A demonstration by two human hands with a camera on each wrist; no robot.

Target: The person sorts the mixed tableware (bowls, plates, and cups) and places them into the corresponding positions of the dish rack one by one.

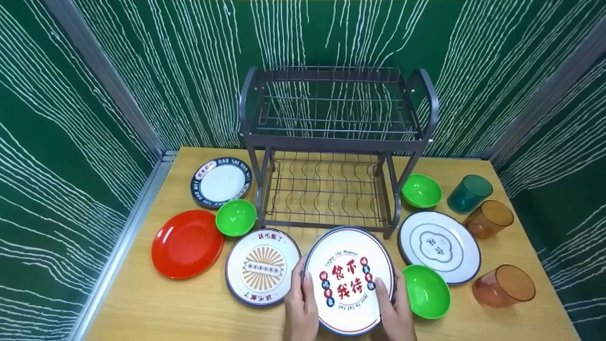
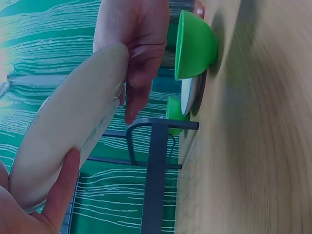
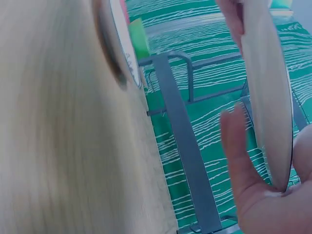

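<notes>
My left hand (image 1: 302, 303) and right hand (image 1: 396, 305) hold a white plate (image 1: 348, 312) with a blue rim and red lettering by its two sides, thumbs on its printed face. In the left wrist view the plate's pale underside (image 2: 73, 112) is tilted above the table, a left finger against it. The right wrist view shows the plate edge-on between the right thumb side and fingers (image 3: 236, 141). Left of it lies a white plate with a sunburst print (image 1: 263, 293). A green bowl (image 1: 427, 293) stands close to my right hand.
A dark two-tier dish rack (image 1: 331, 142) stands at the back. To its left are a red plate (image 1: 187, 244), a blue-rimmed plate (image 1: 222, 182) and a green bowl (image 1: 236, 218). At right: another green bowl (image 1: 421, 191), a white plate (image 1: 457, 246), a teal cup (image 1: 468, 194), amber cups (image 1: 504, 286).
</notes>
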